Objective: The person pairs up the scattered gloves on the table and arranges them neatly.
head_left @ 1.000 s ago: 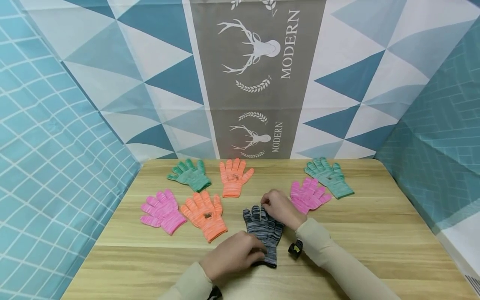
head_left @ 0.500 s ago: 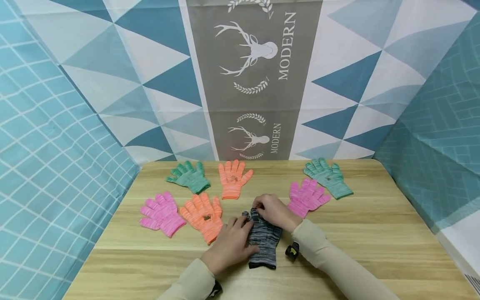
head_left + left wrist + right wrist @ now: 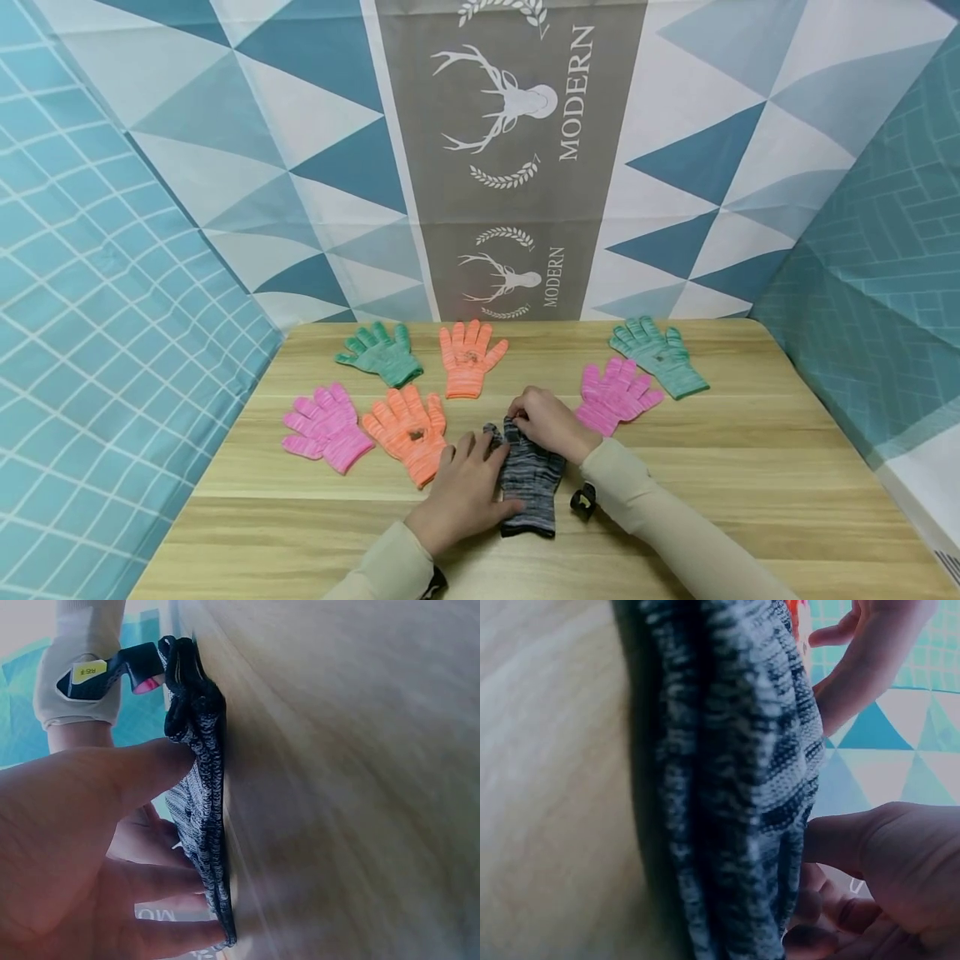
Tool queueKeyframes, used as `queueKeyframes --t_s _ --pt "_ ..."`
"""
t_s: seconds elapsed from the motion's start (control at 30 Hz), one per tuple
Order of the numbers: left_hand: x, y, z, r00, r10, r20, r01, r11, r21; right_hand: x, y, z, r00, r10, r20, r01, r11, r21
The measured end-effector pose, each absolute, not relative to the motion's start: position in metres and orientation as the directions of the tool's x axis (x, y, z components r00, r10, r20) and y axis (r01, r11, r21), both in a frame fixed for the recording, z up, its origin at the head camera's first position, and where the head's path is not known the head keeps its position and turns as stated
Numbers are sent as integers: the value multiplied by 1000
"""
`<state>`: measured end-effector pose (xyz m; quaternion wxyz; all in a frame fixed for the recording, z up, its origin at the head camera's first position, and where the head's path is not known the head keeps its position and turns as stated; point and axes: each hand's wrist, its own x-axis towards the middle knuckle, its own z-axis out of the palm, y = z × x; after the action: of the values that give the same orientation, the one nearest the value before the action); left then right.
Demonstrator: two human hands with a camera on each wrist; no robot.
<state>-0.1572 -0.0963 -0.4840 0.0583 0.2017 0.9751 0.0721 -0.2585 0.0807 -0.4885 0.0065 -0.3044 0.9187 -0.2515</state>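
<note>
A black-and-grey knitted glove (image 3: 529, 487) lies on the table with its cuff toward me. Its edge looks layered in the left wrist view; whether it is one glove or two stacked, I cannot tell. My left hand (image 3: 463, 487) rests on its left side, fingers extended, with thumb and fingertips pressing the fabric. My right hand (image 3: 553, 423) pinches the glove near its fingertips, curled fingers partly hiding them. A small white strand (image 3: 857, 885) shows by the right hand in the right wrist view.
Left of the hands lie a pink glove (image 3: 327, 427), two orange gloves (image 3: 408, 433) and a green glove (image 3: 381, 354). To the right are another pink glove (image 3: 615, 393) and green glove (image 3: 660, 357). Patterned cloth (image 3: 510, 192) hangs behind the wooden table (image 3: 712, 492).
My left hand has moved up from the cuff and spread its fingers along the glove's left side. The right hand has shifted slightly left and down, pinching at the glove's fingertips.
</note>
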Motion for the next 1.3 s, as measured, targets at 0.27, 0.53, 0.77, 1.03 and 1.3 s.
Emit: queueKeyframes --t_s 0.27,0.53,0.77,1.03,1.3 --pt "-156 -93 -484 -916 388 -104 373 918 135 -258 82 -487 -818 -561 124 -550 701 -454" --pt "-157 -91 -481 -919 378 -108 366 923 114 -258 86 -487 -810 -574 121 -573 727 -379" --pt "-157 -90 -479 -923 373 -94 359 923 137 -247 103 -471 -893 -417 171 -443 745 -499" --pt "-159 -87 -479 -864 503 7 491 840 232 -217 117 -467 -863 -493 111 -480 731 -485" --pt "-161 -83 -485 -849 519 -96 496 846 196 -201 107 -482 -837 -538 96 -525 741 -418"
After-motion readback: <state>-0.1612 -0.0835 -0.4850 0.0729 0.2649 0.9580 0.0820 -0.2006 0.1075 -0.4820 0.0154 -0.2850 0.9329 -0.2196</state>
